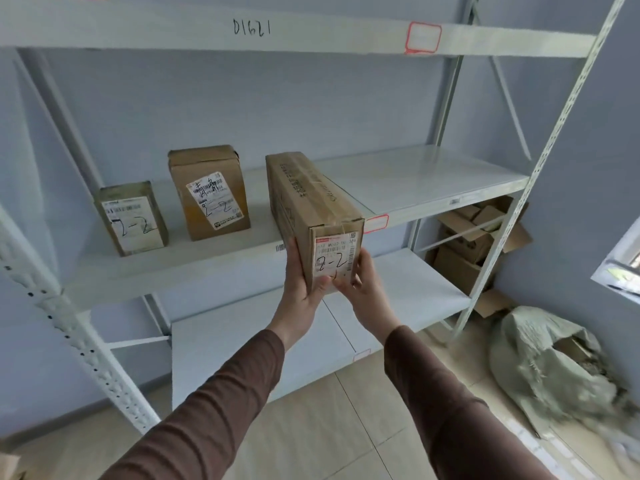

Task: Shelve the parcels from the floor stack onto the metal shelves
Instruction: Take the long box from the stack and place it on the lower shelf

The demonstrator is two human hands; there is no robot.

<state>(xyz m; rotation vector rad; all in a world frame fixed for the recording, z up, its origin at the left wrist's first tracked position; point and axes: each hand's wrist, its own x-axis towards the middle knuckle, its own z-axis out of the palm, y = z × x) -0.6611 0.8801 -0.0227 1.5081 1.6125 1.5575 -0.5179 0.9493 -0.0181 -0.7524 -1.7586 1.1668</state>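
From the head camera, the middle shelf (433,181) of the white metal rack lay bare to the right of the long parcel (311,209), open as far as the slotted right upright (540,168). To the left, a gap separated it from the taller parcel (211,192), and farther left stood the small parcel (133,218); both sat upright near the front lip. The upper shelf beam (277,32) ran well above all three. The lower shelf (398,292) was bare.

The long parcel was a brown cardboard box sealed with clear tape, printed along its top, its far end over the middle shelf and its near end jutting past the front edge. A white label with "2-2" handwritten faced the camera. The left hand (299,282) clasped the near end's left side, the right hand (360,282) its right side, fingers closed against the cardboard and thumbs under the label.
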